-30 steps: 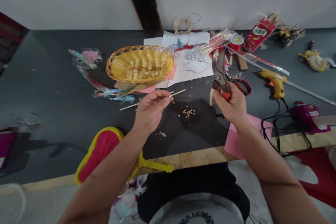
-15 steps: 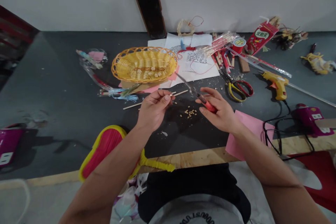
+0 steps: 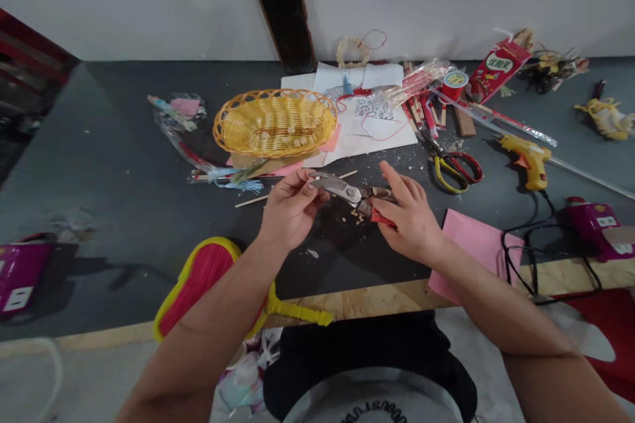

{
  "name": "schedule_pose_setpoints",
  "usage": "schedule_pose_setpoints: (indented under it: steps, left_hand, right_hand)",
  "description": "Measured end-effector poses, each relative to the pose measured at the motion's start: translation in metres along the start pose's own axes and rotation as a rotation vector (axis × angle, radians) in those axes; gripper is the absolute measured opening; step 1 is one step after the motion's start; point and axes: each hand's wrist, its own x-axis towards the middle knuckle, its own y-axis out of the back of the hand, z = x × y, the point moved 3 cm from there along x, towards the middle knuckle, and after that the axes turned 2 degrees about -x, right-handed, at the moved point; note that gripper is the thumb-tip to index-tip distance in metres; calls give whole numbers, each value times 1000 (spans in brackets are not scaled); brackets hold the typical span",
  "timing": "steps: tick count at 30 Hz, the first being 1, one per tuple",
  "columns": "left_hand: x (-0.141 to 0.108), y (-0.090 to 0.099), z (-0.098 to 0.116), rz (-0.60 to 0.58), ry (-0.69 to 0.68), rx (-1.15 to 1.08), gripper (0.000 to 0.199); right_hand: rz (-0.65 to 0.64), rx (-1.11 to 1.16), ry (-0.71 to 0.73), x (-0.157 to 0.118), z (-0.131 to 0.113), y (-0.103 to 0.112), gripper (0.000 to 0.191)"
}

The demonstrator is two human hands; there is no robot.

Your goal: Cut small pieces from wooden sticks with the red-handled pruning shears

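My left hand (image 3: 288, 208) is closed in a pinch on a thin pale stick, of which only the tip (image 3: 317, 178) shows by the fingertips. Red-handled pruning shears (image 3: 350, 193) are in my right hand (image 3: 411, 211), their blades pointing left and reaching the left fingertips. Whether the blades touch the stick I cannot tell. Beneath the shears lie several small cut pale pieces (image 3: 358, 217) on the dark table. Thin wooden sticks (image 3: 252, 200) lie just behind my left hand.
Behind my hands stands a yellow woven basket (image 3: 275, 122) holding small pale pieces. Scissors (image 3: 456, 170), a yellow glue gun (image 3: 528, 160) and pink paper (image 3: 473, 248) lie right. A phone (image 3: 284, 16) leans on the wall. A red-and-yellow padded item (image 3: 198, 277) lies under my left forearm.
My right hand has turned the shears, bringing their blades down and left to my left fingertips. My left hand keeps its pinch in nearly the same place.
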Motion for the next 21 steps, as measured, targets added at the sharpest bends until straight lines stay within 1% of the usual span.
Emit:
schedule_pose_setpoints:
  steps: [4,7,10,15,21]
  left_hand:
    - [0,-1,-2,19,12,-23,40]
    - [1,0,-3,8,-3,-5,40]
    - [1,2,-4,-11,-13,12,39]
    - [1,3,-5,-17,-12,17,37]
    - [0,1,-5,12,-15,13,39]
  right_hand:
    - [9,-20,23,0,-1,0,31]
    - [5,-7,27,0,-1,0,31]
    - [-20,5,36,1,-1,0,32]
    - [-50,-44,58,1,0,-1,27]
    - [-62,-71,98,1,-1,0,24]
